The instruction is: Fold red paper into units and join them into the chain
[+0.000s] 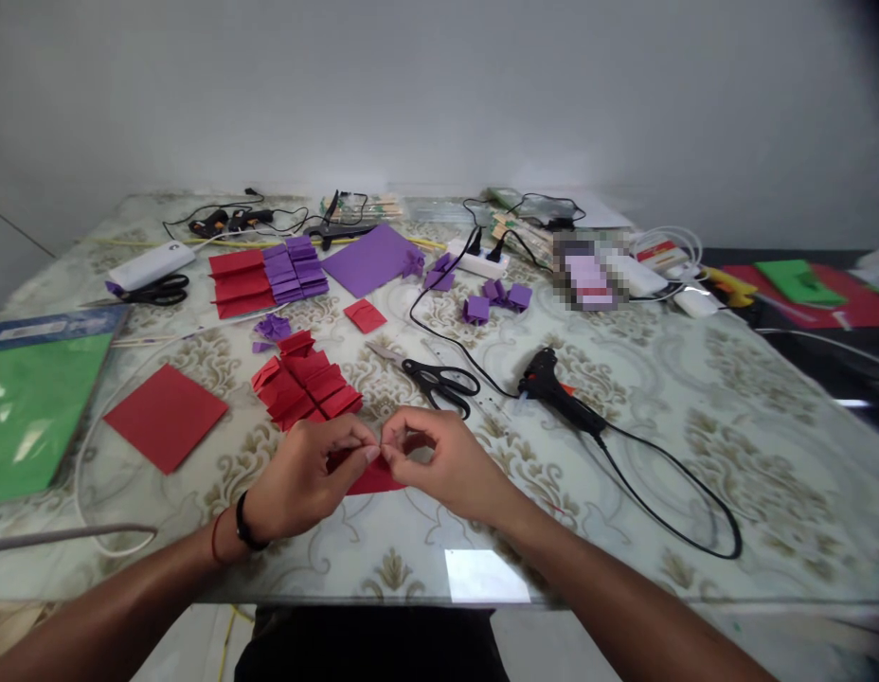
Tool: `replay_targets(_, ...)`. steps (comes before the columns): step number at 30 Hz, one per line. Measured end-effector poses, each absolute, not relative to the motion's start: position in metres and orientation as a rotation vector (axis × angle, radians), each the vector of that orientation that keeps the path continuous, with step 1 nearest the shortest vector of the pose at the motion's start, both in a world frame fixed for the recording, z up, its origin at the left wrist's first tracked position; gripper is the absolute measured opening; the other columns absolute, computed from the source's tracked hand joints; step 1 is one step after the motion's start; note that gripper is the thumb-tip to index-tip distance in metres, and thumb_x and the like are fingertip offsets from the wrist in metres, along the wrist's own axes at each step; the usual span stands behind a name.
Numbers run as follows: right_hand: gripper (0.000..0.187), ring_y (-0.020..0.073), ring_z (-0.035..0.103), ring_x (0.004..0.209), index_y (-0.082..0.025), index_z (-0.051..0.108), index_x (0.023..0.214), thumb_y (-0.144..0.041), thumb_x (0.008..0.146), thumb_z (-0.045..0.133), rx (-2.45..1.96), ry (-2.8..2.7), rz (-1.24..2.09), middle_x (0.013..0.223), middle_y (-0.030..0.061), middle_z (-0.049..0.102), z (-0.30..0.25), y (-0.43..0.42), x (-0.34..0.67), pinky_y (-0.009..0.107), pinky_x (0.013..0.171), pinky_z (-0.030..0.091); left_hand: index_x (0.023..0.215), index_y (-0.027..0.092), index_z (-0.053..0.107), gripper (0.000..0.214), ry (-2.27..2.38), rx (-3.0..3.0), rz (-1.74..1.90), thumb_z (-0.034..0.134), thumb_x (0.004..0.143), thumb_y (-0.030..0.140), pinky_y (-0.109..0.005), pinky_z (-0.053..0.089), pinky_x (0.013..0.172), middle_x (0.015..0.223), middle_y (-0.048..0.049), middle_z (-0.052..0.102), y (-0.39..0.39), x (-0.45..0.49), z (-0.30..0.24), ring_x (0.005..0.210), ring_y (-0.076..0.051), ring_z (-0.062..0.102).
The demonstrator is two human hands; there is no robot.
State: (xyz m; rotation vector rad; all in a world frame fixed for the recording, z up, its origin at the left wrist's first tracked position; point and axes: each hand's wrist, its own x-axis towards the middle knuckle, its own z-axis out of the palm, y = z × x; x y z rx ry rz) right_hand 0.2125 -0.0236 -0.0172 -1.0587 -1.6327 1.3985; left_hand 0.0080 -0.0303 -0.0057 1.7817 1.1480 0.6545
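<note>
My left hand (pixel 318 471) and my right hand (pixel 439 461) meet fingertip to fingertip near the front of the table, thumbs pressed against index fingers in a pinch. Between and below them is a piece of red paper (pixel 374 479), pinched at its upper edge; the fingers hide much of it. Just beyond my left hand lies a cluster of folded red paper pieces (pixel 308 381). Black-handled scissors (pixel 432 376) lie beyond my right hand, blades pointing to the upper left. A flat red square sheet (pixel 167 417) rests to the left.
A black glue gun (pixel 564 398) with a looping cord lies on the right. Farther back are folded purple pieces (pixel 295 269), a purple sheet (pixel 372 260), a white power strip (pixel 478 258) and a phone (pixel 587 277). A green paper pack (pixel 42 407) sits at the left edge.
</note>
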Motion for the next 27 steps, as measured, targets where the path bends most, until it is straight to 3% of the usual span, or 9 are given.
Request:
replay_targets(6, 0.002, 0.0122, 0.055, 0.066, -0.018, 0.065, 0.076, -0.016, 0.076, 0.064, -1.037, -1.618, 1.423, 0.07, -0.0031, 0.061, -0.014, -0.023, 0.213, 0.025, 0.065, 0.048, 0.094, 0.018, 0.072, 0.014, 1.114, 1.772, 0.738, 0.062, 0.098, 0.026, -0.024, 0.05, 0.065, 0.083, -0.0031, 0.079, -0.033, 0.008, -0.006, 0.075, -0.017, 0.073)
replay_targets(14, 0.003, 0.0129, 0.054, 0.067, -0.02, 0.062, 0.074, -0.017, 0.075, 0.063, -1.069, -1.611, 1.412, 0.07, -0.0029, 0.059, -0.011, -0.019, 0.22, 0.026, 0.067, 0.048, 0.089, 0.017, 0.071, 0.015, 1.136, 1.723, 0.926, 0.064, 0.098, 0.027, -0.021, 0.042, 0.055, 0.071, 0.0009, 0.072, -0.023, 0.0, 0.001, 0.06, -0.011, 0.061)
replay_targets(18, 0.009, 0.0126, 0.054, 0.067, -0.019, 0.062, 0.071, -0.011, 0.071, 0.063, -1.086, -1.711, 1.442, 0.071, -0.0027, 0.062, -0.008, -0.013, 0.232, 0.026, 0.067, 0.046, 0.09, 0.017, 0.071, 0.016, 1.213, 1.717, 1.005, 0.065, 0.098, 0.029, -0.021, 0.043, 0.057, 0.072, 0.0008, 0.07, -0.019, -0.005, -0.001, 0.062, -0.011, 0.059)
replay_targets(23, 0.002, 0.0153, 0.062, 0.078, -0.019, 0.066, 0.086, -0.021, 0.085, 0.066, -1.045, -1.692, 1.37, 0.081, -0.0001, 0.066, -0.004, -0.012, 0.233, 0.029, 0.078, 0.052, 0.092, 0.017, 0.073, 0.017, 1.207, 1.797, 0.902, 0.066, 0.098, 0.031, -0.023, 0.045, 0.06, 0.076, -0.0009, 0.075, -0.021, 0.001, -0.003, 0.065, -0.013, 0.063)
replay_targets(27, 0.011, 0.0152, 0.063, 0.074, -0.019, 0.069, 0.085, -0.029, 0.09, 0.071, -1.076, -1.741, 1.351, 0.079, 0.0005, 0.069, -0.008, -0.017, 0.225, 0.028, 0.073, 0.052, 0.095, 0.018, 0.073, 0.015, 1.153, 1.781, 0.797, 0.066, 0.098, 0.031, -0.023, 0.047, 0.063, 0.077, -0.0003, 0.077, -0.025, 0.007, -0.008, 0.067, -0.013, 0.065)
